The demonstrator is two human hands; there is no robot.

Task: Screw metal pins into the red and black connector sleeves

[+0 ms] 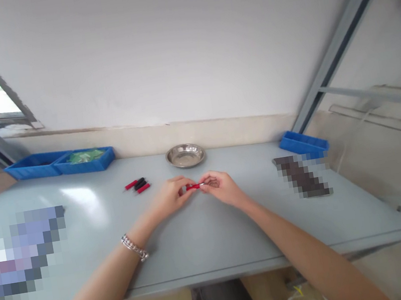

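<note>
Over the middle of the table, my left hand [175, 194] pinches one end of a slim red piece [192, 187]. Its other end is between the fingers of my right hand [221, 187], where something small and silvery shows. The fingers hide much of the piece, so I cannot tell its exact kind. To the left lie two similar red pieces [144, 188] with thin metal tips, and black ones [140, 183] between them. Behind my hands stands a round, shallow metal bowl [185, 156].
Blue bins [36, 168] stand at the back left, one holding green bags [86, 156]. Another blue bin [300, 143] is at the back right, near a blurred-out dark object [302, 177]. A second blurred object [19, 254] lies at left. The wall [169, 48] closes off the back.
</note>
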